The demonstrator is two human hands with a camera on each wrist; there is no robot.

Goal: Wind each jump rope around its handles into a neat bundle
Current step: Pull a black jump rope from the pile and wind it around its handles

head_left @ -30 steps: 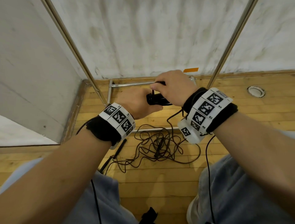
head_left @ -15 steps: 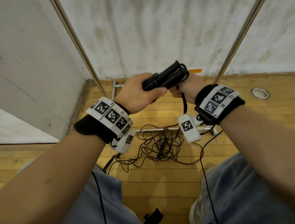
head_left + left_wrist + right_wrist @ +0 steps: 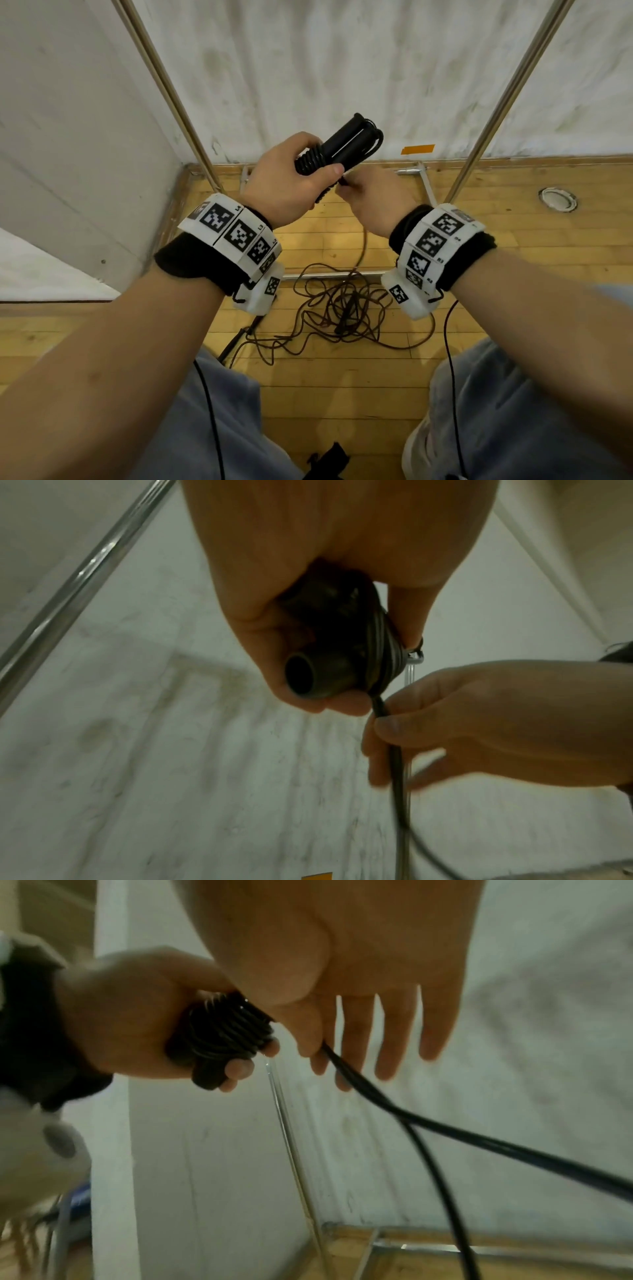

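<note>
Two black jump-rope handles [image 3: 346, 145] lie side by side and point up toward the wall. My left hand [image 3: 291, 185] grips their lower end, where several turns of black rope [image 3: 310, 161] are wound round them. The left wrist view shows a handle's hollow end [image 3: 301, 677] and the coils [image 3: 380, 642]. Just below the bundle, my right hand [image 3: 373, 195] pinches the loose rope [image 3: 397, 764] between thumb and forefinger. In the right wrist view the rope [image 3: 377, 1099] runs from those fingers [image 3: 318, 1053] down and away as two strands.
A tangle of thin brown rope [image 3: 342, 308] with another dark handle lies on the wooden floor between my knees. Two slanted metal poles [image 3: 171, 96] [image 3: 507, 89] and a floor bar [image 3: 329, 274] frame the space before the white wall. A round floor fitting [image 3: 558, 199] sits far right.
The handles have come up and tilted toward the wall. My right hand has gone from on top of them to beneath the bundle, bringing the rope round with it.
</note>
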